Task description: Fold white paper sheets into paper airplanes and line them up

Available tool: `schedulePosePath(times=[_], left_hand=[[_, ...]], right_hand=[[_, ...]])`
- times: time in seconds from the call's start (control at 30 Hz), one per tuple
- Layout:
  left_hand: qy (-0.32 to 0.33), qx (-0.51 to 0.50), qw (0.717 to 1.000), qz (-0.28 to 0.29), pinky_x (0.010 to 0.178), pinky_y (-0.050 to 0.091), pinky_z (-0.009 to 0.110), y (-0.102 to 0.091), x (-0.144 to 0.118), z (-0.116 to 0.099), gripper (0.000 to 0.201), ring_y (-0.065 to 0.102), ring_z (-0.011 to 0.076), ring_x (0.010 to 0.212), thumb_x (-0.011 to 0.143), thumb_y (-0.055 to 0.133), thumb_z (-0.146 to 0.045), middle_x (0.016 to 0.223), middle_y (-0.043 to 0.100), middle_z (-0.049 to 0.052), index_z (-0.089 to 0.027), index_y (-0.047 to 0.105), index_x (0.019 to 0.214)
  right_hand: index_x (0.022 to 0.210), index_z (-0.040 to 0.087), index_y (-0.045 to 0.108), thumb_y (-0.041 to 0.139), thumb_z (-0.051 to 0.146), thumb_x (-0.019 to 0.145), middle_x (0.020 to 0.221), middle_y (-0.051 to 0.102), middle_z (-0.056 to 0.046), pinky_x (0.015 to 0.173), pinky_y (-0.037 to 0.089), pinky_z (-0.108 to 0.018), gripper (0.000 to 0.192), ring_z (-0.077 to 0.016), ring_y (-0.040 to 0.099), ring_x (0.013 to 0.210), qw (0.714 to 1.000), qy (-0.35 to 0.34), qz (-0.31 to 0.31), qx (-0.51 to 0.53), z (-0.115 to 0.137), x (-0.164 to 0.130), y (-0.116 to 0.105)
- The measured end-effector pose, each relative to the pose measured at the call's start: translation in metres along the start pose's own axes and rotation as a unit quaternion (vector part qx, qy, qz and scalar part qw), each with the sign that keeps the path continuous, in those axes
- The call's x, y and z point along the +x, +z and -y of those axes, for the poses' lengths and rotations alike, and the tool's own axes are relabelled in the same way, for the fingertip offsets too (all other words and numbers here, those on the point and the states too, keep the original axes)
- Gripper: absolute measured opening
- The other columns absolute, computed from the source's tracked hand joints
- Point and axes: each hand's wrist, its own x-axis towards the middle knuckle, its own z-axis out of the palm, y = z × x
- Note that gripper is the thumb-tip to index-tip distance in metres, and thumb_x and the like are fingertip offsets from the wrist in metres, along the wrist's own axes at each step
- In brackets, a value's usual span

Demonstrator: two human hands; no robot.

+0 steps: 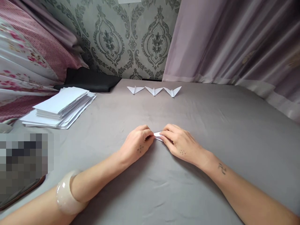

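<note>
A small folded piece of white paper (157,135) lies low over the grey cloth, between my two hands and largely covered by them. My left hand (138,141) pinches its left end with thumb and fingers. From the other side, my right hand (179,140) presses fingers and thumb onto its right part. Beyond the hands, three folded paper planes stand in a row: a left one (135,89), a middle one (154,91) and a right one (172,91). A pale bangle (67,195) circles my left forearm.
A stack of white paper sheets (58,107) sits at the left, with a black cloth (91,80) behind it. A blurred-out dark-edged device (23,193) lies at the near left. Curtains (211,40) hang along the back right, beside a patterned wall (131,40).
</note>
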Motion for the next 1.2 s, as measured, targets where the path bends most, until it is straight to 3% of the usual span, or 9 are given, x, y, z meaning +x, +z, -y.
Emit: schedulePosePath(times=[0.17, 0.33, 0.7, 1.2], left_hand=[[-0.058, -0.062, 0.996, -0.002, 0.061, 0.041, 0.024, -0.005, 0.003, -0.007, 0.017, 0.055, 0.0132, 0.067, 0.083, 0.052, -0.019, 0.079, 0.062, 0.003, -0.018, 0.066, 0.074], [-0.083, -0.088, 0.993, 0.006, 0.059, 0.04, 0.024, -0.007, 0.005, -0.007, 0.018, 0.055, 0.0136, 0.065, 0.082, 0.052, -0.023, 0.078, 0.063, 0.003, -0.018, 0.065, 0.071], [-0.134, -0.099, 0.986, 0.019, 0.057, 0.04, 0.025, -0.01, 0.007, -0.012, 0.02, 0.053, 0.0135, 0.063, 0.08, 0.054, -0.028, 0.075, 0.062, 0.002, -0.018, 0.066, 0.068], [-0.117, -0.08, 0.99, 0.013, 0.056, 0.037, 0.025, -0.001, 0.008, -0.006, 0.018, 0.053, 0.0145, 0.066, 0.083, 0.053, -0.028, 0.075, 0.06, 0.002, -0.018, 0.06, 0.069]], right_hand=[[0.084, 0.025, 0.073, 0.054, 0.032, 0.09, 0.092, 0.064, -0.001, 0.064, 0.041, -0.025, 0.021, -0.0118, 0.055, 0.072, 0.986, 0.069, -0.007, 0.153, -0.011, 0.005, 0.001], [0.069, 0.022, 0.07, 0.057, 0.034, 0.085, 0.088, 0.065, 0.0, 0.062, 0.04, -0.025, 0.023, -0.0116, 0.056, 0.068, 0.966, 0.137, -0.019, 0.217, -0.012, 0.011, 0.004], [0.067, 0.022, 0.069, 0.059, 0.034, 0.08, 0.097, 0.063, -0.001, 0.059, 0.04, -0.026, 0.021, -0.0106, 0.055, 0.065, 0.955, 0.199, -0.054, 0.214, -0.009, 0.017, 0.013], [0.06, 0.019, 0.06, 0.058, 0.035, 0.082, 0.094, 0.062, -0.001, 0.057, 0.039, -0.026, 0.028, -0.0088, 0.052, 0.059, 0.959, 0.203, -0.058, 0.191, -0.006, 0.018, 0.015]])
